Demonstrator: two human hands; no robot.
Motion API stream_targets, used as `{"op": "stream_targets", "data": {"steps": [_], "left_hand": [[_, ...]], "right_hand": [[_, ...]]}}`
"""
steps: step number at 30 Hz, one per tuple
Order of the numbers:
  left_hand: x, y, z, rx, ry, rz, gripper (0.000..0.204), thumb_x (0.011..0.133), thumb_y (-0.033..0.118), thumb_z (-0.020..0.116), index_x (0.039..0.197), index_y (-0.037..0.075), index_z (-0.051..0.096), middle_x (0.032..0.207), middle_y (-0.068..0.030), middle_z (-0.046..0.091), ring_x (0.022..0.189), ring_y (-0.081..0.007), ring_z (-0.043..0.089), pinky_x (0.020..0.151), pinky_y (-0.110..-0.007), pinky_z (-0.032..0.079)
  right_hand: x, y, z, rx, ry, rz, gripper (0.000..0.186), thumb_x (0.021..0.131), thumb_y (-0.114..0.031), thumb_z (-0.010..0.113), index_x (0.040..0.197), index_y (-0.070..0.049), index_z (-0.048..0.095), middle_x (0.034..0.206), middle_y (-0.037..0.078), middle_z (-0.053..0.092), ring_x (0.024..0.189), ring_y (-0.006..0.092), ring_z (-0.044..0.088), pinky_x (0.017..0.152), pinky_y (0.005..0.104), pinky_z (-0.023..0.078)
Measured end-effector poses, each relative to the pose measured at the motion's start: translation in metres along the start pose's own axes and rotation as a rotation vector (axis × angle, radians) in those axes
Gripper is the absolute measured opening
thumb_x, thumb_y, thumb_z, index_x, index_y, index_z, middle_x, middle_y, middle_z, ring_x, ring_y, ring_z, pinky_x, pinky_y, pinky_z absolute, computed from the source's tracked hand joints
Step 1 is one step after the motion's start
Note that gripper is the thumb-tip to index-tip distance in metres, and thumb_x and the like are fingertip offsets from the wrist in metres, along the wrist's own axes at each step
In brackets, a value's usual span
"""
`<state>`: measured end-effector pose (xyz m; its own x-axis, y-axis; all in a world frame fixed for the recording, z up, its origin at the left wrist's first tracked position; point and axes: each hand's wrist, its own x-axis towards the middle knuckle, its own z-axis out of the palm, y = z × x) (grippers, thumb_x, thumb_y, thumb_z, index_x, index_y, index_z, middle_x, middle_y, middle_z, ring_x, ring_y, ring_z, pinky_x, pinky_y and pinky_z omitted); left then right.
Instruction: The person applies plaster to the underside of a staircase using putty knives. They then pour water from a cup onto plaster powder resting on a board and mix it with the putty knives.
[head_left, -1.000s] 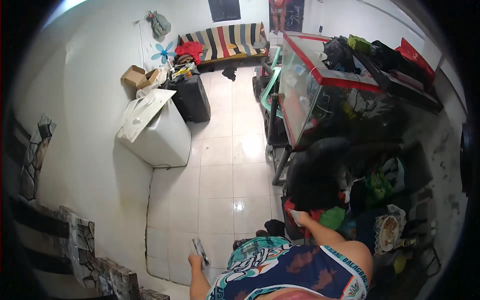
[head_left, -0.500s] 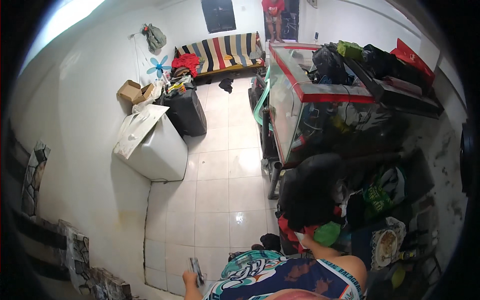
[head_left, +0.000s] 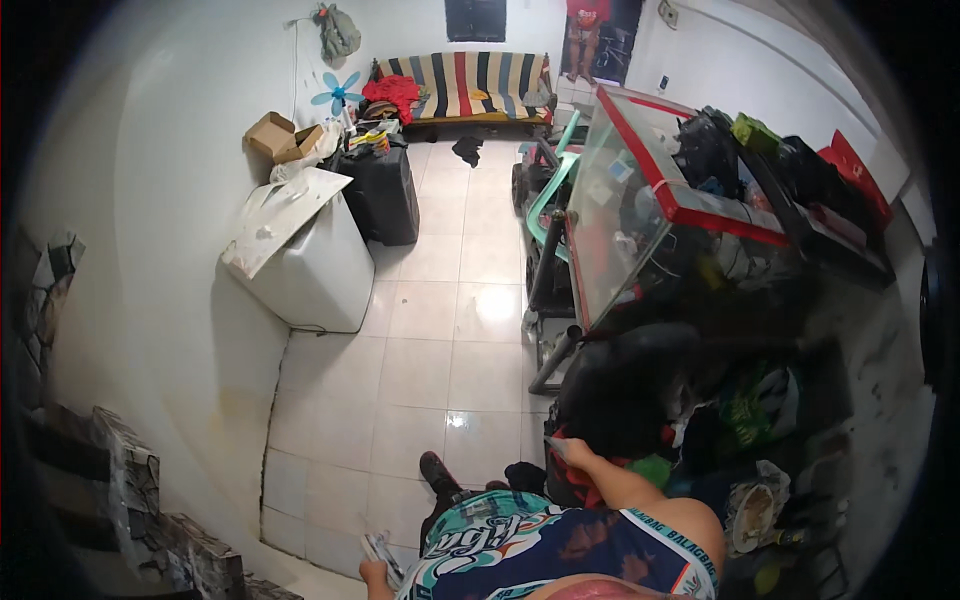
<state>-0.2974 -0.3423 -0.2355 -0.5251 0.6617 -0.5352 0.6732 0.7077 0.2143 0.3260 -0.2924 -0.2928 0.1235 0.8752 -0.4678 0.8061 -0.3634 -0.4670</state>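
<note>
Low in the view, left of my patterned shirt [head_left: 500, 545], my left hand [head_left: 374, 574] is closed around a slim grey-and-white object [head_left: 379, 547] whose kind I cannot make out. Out in front of my body on the right, my right hand [head_left: 578, 455] pinches a thin, pale, flat piece [head_left: 558, 442]. That hand is beside a red-and-black heap of cloth or bags [head_left: 570, 482] under a black padded shape [head_left: 625, 390]. Between my hands, a dark shoe [head_left: 437, 470] shows on the tiles.
A glass tank with a red frame [head_left: 655, 180], piled with bags, stands at right beside a green plastic chair [head_left: 548, 205]. At left are a white appliance [head_left: 320, 275] and a black speaker-like box [head_left: 385, 195]. A striped sofa [head_left: 465, 85] and a person in red [head_left: 587, 30] are far back.
My right hand has moved left and forward with the pale piece. My left hand sits slightly lower and further left. A dark shoe now shows ahead of me, and the whole view has shifted.
</note>
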Motion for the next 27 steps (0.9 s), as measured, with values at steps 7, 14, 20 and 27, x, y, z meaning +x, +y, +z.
{"op": "stream_targets", "data": {"steps": [7, 14, 20, 27], "left_hand": [[0.071, 0.057, -0.001, -0.136, 0.028, -0.053, 0.033, 0.065, 0.009, 0.055, 0.091, -0.008, 0.064, 0.088, -0.0307, 0.063, 0.088, -0.0461, 0.062, 0.077, -0.046, 0.05], [0.138, 0.11, -0.024, -0.292, 0.025, 0.109, 0.029, 0.066, 0.011, 0.056, 0.09, -0.006, 0.062, 0.088, -0.0289, 0.064, 0.088, -0.0454, 0.061, 0.08, -0.045, 0.048], [0.172, 0.106, -0.045, -0.283, -0.035, 0.077, 0.032, 0.066, 0.014, 0.061, 0.091, -0.005, 0.061, 0.089, -0.0264, 0.065, 0.088, -0.043, 0.063, 0.079, -0.044, 0.049], [0.191, 0.125, -0.049, -0.264, -0.085, 0.021, 0.035, 0.07, 0.019, 0.059, 0.091, -0.008, 0.062, 0.09, -0.0273, 0.065, 0.087, -0.0416, 0.064, 0.078, -0.044, 0.05]], "right_hand": [[0.036, -0.067, -0.061, 0.042, 0.014, 0.127, 0.041, 0.086, -0.019, 0.049, 0.126, -0.017, 0.055, 0.111, 0.022, 0.061, 0.102, 0.0395, 0.058, 0.085, 0.0421, 0.046], [-0.001, -0.122, -0.109, -0.116, -0.071, 0.144, 0.041, 0.092, -0.02, 0.042, 0.131, -0.026, 0.049, 0.108, 0.022, 0.061, 0.1, 0.0397, 0.058, 0.082, 0.0443, 0.046], [-0.006, -0.163, -0.117, 0.107, 0.142, 0.313, 0.025, 0.079, -0.022, 0.059, 0.095, -0.006, 0.067, 0.089, 0.022, 0.066, 0.088, 0.0375, 0.063, 0.075, 0.0421, 0.047], [0.006, -0.165, -0.116, 0.098, 0.215, 0.333, 0.026, 0.078, -0.015, 0.057, 0.098, -0.001, 0.065, 0.094, 0.025, 0.065, 0.094, 0.039, 0.062, 0.079, 0.0422, 0.047]]}}
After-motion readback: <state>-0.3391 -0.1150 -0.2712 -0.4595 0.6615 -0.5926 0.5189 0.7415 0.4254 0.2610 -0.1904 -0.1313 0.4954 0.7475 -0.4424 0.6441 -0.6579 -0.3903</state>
